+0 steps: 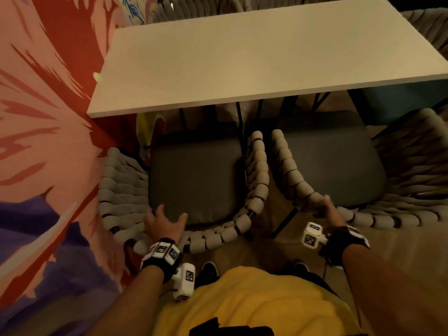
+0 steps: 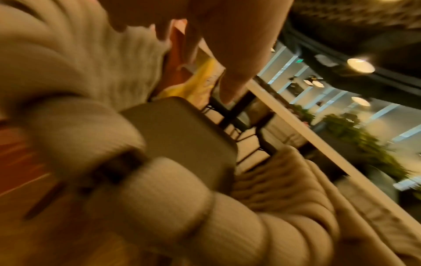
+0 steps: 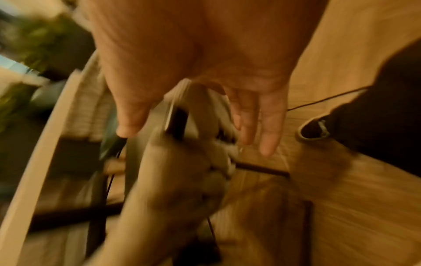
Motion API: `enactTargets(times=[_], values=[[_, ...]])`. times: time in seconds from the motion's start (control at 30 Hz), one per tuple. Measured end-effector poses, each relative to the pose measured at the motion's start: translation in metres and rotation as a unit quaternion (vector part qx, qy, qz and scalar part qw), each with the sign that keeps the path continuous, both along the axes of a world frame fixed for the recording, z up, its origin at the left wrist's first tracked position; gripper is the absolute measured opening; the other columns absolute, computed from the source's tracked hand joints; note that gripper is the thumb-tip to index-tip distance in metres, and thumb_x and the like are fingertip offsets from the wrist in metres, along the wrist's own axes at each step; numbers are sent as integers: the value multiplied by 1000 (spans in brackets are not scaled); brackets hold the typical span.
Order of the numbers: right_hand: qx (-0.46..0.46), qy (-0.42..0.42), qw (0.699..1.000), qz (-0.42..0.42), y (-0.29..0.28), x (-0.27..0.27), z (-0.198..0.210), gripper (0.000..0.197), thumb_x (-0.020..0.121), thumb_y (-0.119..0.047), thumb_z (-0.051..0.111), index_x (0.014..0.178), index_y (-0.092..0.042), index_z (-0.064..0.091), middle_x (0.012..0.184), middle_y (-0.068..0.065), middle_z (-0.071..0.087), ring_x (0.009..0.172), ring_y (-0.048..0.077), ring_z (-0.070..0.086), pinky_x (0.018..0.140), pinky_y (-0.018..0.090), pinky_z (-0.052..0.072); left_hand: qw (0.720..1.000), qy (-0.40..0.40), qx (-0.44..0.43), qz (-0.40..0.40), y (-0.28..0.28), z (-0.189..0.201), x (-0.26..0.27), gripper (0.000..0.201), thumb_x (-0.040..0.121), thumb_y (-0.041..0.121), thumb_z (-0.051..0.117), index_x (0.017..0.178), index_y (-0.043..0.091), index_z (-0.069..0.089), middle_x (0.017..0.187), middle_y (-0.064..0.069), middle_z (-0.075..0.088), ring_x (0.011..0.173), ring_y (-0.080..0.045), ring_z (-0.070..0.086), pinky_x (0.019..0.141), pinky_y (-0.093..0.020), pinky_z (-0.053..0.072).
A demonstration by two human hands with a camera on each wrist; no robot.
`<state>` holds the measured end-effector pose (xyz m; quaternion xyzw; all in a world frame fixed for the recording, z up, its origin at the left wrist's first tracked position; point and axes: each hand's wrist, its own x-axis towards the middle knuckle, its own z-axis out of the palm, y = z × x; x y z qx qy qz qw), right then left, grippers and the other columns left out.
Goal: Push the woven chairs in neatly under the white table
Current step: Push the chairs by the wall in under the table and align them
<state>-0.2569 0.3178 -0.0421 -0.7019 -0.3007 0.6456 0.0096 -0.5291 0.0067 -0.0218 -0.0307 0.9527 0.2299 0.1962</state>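
The white table (image 1: 266,57) fills the top of the head view. Two woven chairs with dark grey cushions stand side by side at its near edge, seats partly under it. My left hand (image 1: 167,214) lies over the back rim of the left chair (image 1: 257,180), fingers spread and straight (image 2: 227,93); the left wrist view shows the rim (image 2: 159,198) and cushion (image 2: 182,140) below them. My right hand (image 1: 331,209) straddles the back rim of the right chair (image 1: 288,170), with thumb and straight fingers (image 3: 268,140) on either side of the rim (image 3: 177,180). Both wrist views are blurred.
A painted red, pink and purple wall (image 1: 36,141) runs close along the left chair. More woven chairs stand at the far side (image 1: 194,8) and the right end (image 1: 424,20) of the table. My shoes (image 1: 209,267) are on the wood floor (image 1: 266,238) behind the chairs.
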Motion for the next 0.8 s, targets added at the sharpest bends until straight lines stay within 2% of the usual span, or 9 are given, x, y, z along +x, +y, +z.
enactTargets(times=[0.03,0.13,0.23,0.33,0.4,0.5,0.6,0.7,0.8], values=[[-10,25,999,-46,8,20,6,100,52,-85,64,125,-18,52,109,16,66,82,36,68,68,51,56,999,-4,19,-49,23,1,14,73,78,42,73,140,17,43,153,-14,27,143,-33,23,117,-47,25],[11,48,994,-98,53,72,11,60,86,-65,49,103,-8,57,63,15,71,50,26,69,40,31,54,982,-35,39,-181,92,6,65,60,81,39,71,134,16,53,142,-11,46,134,-26,40,112,-35,32],[34,31,991,-123,91,103,0,62,85,-54,58,130,-12,53,86,15,65,71,30,63,56,34,52,963,-117,2,-243,141,0,110,70,79,36,73,141,20,44,139,-6,52,127,-26,50,107,-36,41],[19,30,995,-98,120,125,-35,52,81,-45,65,125,-18,57,99,13,67,81,28,66,62,36,54,960,-76,-82,-258,160,-8,140,80,84,28,69,150,20,23,146,-9,43,132,-30,45,109,-43,39],[-4,46,995,-88,124,122,-32,46,83,-39,64,122,-14,59,102,13,68,85,27,67,60,35,55,959,-33,-114,-256,164,-12,149,78,88,22,64,151,20,18,144,-12,44,129,-32,46,107,-45,40],[6,46,997,-58,133,118,-22,30,91,-29,60,115,-12,54,96,14,62,78,25,62,48,31,54,960,-19,-129,-247,171,-14,149,72,91,19,58,151,23,18,140,-13,49,125,-34,50,103,-47,43],[4,45,997,-61,145,118,-20,32,89,-29,65,113,-9,56,96,15,64,78,27,64,44,30,55,964,-31,-138,-225,180,-17,143,63,93,21,49,149,28,21,137,-15,52,122,-36,53,102,-48,43],[-2,55,995,-86,152,116,-19,32,85,-29,69,107,-7,60,92,15,66,75,27,65,41,32,55,966,-27,-139,-214,185,-20,140,50,94,21,42,141,32,31,128,-17,58,113,-38,58,96,-49,48],[-29,69,992,-106,147,111,-6,23,90,-30,63,100,-10,57,85,12,62,73,23,62,39,29,54,966,-20,-143,-215,187,-21,136,39,93,23,44,130,35,40,119,-15,62,105,-39,61,91,-48,51]])
